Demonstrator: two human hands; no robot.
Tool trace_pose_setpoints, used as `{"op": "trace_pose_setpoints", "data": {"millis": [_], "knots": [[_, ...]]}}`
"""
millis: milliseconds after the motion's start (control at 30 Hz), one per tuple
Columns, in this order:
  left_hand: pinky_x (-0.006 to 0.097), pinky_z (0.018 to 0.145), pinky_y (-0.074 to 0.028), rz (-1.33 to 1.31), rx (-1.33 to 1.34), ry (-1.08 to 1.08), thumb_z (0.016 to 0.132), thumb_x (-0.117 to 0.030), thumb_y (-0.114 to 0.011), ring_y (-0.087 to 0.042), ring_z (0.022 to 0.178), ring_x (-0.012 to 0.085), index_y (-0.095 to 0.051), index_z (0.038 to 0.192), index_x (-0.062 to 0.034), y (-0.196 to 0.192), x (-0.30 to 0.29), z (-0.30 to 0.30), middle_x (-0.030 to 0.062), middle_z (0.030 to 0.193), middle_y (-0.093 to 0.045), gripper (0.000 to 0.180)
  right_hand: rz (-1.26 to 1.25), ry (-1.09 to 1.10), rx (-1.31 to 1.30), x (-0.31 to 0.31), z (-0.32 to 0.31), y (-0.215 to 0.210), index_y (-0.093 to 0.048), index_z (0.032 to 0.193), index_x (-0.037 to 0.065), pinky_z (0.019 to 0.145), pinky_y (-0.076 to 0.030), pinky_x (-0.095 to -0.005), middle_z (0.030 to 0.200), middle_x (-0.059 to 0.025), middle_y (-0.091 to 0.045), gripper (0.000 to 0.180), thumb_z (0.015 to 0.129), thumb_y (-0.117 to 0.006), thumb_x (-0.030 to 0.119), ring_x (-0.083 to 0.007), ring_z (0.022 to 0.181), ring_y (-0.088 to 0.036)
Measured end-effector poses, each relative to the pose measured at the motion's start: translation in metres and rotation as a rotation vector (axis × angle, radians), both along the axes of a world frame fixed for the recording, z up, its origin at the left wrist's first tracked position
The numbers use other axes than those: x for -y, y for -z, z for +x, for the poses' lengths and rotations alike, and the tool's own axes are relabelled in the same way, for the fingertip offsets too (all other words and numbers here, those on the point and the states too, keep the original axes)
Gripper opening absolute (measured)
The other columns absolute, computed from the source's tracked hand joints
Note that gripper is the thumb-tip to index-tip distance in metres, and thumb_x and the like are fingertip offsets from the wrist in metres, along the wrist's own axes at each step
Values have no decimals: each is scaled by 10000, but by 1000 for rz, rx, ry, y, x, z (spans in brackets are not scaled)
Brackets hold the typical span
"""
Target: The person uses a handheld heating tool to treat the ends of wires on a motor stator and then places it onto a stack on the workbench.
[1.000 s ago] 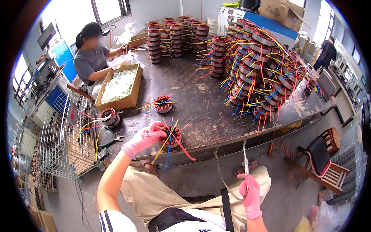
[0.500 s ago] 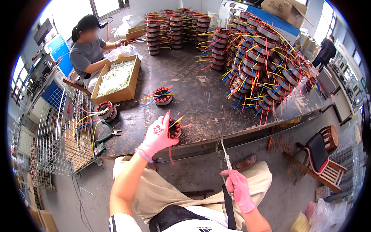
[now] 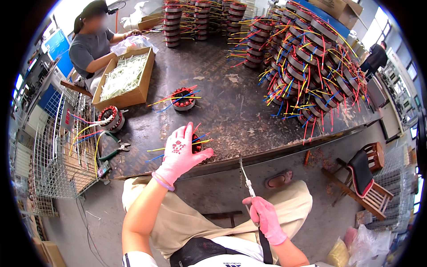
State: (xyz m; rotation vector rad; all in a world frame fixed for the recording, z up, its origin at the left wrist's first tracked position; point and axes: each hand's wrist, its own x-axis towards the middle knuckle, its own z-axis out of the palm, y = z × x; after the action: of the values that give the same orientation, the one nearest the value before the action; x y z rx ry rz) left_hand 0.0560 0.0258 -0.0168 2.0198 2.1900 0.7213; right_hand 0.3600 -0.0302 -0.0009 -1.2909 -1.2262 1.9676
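My left hand (image 3: 180, 155), in a pink glove, curves over the left side of a small stator (image 3: 202, 146) at the table's front edge. Its thumb lies along the near side and its fingers reach past the far side. The stator has red windings; yellow, blue and red wires stick out on both sides of the glove. My right hand (image 3: 266, 218), also gloved in pink, grips a slender metal tool (image 3: 250, 186) with a finger loop, its thin tip up by the table edge. A second stator (image 3: 183, 100) stands farther back, touched by neither hand.
A leaning heap of wired stators (image 3: 311, 66) covers the table's right; more stacks stand behind. At left are a stator pair (image 3: 111, 119), green-handled pliers (image 3: 113, 151) and a carton (image 3: 142, 91) of pale sleeves. A co-worker (image 3: 93, 49) sits beyond. Wire baskets (image 3: 55, 155) flank the table; a chair (image 3: 362, 175) stands right.
The stator under my left hand has turned; its yellow and blue wires now also point left. My right hand and its tool appear slightly farther left and lower. The whole view has shifted a little.
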Motion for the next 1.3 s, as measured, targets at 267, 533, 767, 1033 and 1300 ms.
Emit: {"op": "trace_pose_setpoints", "data": {"millis": [267, 533, 767, 1033, 1300], "knots": [[436, 998, -387, -10, 60, 18, 673, -498, -780, -463, 1177, 379, -362, 1371, 76, 6, -2, -4, 226, 1298, -457, 996, -104, -82, -15, -1, -7, 0, -604, 1078, -23, 491, -263, -204, 580, 58, -426, 349, 1002, -481, 295, -31, 526, -345], [411, 967, -443, -171, 38, 92, 591, -304, -840, -514, 1156, 372, -418, 1350, 22, -18, 8, -24, 202, 1288, -480, 928, -89, -125, 23, 3, -17, 6, -619, 1021, -14, 471, -236, -208, 545, 66, -391, 372, 1002, -468, 325, -29, 501, -317], [440, 1027, -382, -51, 81, 163, 639, -469, -805, -449, 1208, 424, -430, 1340, 46, -10, 5, -28, 251, 1311, -447, 947, -174, -62, -36, 8, -15, 15, -615, 1054, -9, 496, -263, -200, 578, 58, -425, 308, 999, -492, 268, -35, 532, -341], [469, 1036, -350, -7, -68, 68, 614, -514, -803, -418, 1222, 407, -397, 1354, 39, 4, 1, -8, 230, 1327, -424, 1008, -154, -81, -19, 10, -17, 11, -613, 1047, -16, 502, -267, -202, 572, 51, -425, 320, 1002, -486, 275, -38, 530, -347], [458, 1060, -338, -31, 31, 74, 616, -523, -797, -402, 1259, 417, -380, 1370, 47, 1, 3, -15, 256, 1358, -410, 1033, -150, -113, -26, 10, -21, 10, -616, 1056, -11, 487, -263, -203, 577, 60, -414, 318, 1001, -486, 274, -30, 524, -348]]}}
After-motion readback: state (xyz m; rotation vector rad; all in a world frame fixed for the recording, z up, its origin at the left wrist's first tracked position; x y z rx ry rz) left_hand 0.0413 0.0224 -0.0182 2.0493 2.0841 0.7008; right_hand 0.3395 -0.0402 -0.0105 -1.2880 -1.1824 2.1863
